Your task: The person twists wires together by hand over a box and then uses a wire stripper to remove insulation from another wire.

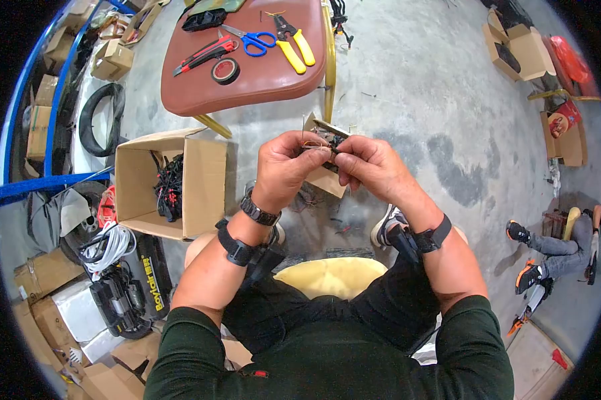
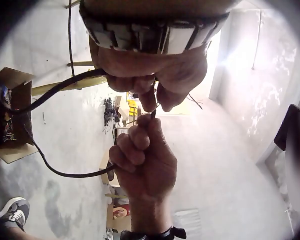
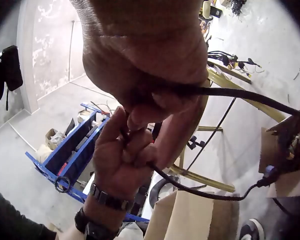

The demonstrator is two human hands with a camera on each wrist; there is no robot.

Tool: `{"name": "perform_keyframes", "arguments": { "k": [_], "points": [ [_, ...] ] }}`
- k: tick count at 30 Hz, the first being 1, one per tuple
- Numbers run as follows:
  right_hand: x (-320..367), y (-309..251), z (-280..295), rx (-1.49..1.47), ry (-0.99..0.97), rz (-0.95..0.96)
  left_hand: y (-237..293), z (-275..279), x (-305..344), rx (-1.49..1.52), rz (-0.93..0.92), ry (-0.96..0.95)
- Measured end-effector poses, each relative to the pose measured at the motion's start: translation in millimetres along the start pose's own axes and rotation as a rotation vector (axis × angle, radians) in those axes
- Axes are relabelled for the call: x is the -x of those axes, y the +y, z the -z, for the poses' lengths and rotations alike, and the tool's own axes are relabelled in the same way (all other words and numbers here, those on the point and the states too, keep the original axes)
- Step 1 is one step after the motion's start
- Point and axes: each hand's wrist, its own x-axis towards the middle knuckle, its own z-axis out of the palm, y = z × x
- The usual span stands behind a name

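Note:
In front of the body, my left hand (image 1: 280, 167) and right hand (image 1: 377, 167) meet fingertip to fingertip. Thin bare strands (image 1: 312, 143) show at the left fingers. Each hand pinches the end of a black cable; in the left wrist view the cable (image 2: 55, 95) from the left hand looks thicker, and another cable (image 2: 75, 175) trails from the right hand. Both run down toward an open cardboard box (image 2: 20, 135) holding tangled wires. A small connector (image 3: 268, 176) sits along the left hand's cable in the right wrist view. Fingers mostly hide the joined tips.
On the brown chair seat (image 1: 274, 87) lie blue-handled scissors (image 1: 257, 45), a red utility knife (image 1: 207, 55), yellow-handled wire strippers (image 1: 292, 47) and a tape roll (image 1: 225, 71). A larger carton (image 1: 204, 193) with black cables stands left. Another person's legs (image 1: 554, 247) show at right.

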Motion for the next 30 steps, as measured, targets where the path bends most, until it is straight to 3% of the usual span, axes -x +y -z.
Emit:
{"name": "perform_keyframes", "arguments": {
  "k": [15,20,26,30],
  "points": [
    [-3,2,0,-0.021,-0.018,-0.015,-1,-1,1,-0.051,-0.072,0.0],
    [-4,5,0,-0.251,-0.029,0.046,-4,3,-1,-0.156,-0.085,0.112],
    [-9,14,7,-0.569,-0.219,-0.025,17,-7,-7,0.128,0.003,0.034],
    [-12,10,11,-0.627,-0.268,-0.007,12,-7,-18,0.0,-0.139,0.032]
  ]
}}
